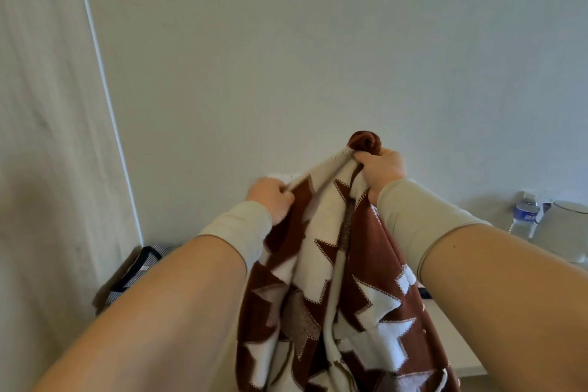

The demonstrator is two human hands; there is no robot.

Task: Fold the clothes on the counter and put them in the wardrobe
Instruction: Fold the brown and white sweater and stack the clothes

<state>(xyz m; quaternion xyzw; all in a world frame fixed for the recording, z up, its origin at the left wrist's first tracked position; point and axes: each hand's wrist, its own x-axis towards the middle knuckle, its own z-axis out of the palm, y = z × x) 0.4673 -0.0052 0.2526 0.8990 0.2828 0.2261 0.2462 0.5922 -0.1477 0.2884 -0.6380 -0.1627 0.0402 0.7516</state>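
Note:
A brown and cream knitted garment with a star pattern [343, 280] hangs in front of me, lifted above the white counter [451, 337]. My left hand [272, 199] grips its cream edge at the left. My right hand [380, 169] is higher and grips a bunched part near the top, where a brown roll of fabric sticks up. The garment's lower part runs out of view at the bottom. A striped grey garment with black trim [136, 270] lies on the counter at the left, partly hidden by my left forearm.
A plain wall stands close behind the counter. A pale curtain [47, 137] hangs at the left. At the right, a water bottle [525, 215] and a white rounded container [564, 229] stand on the counter.

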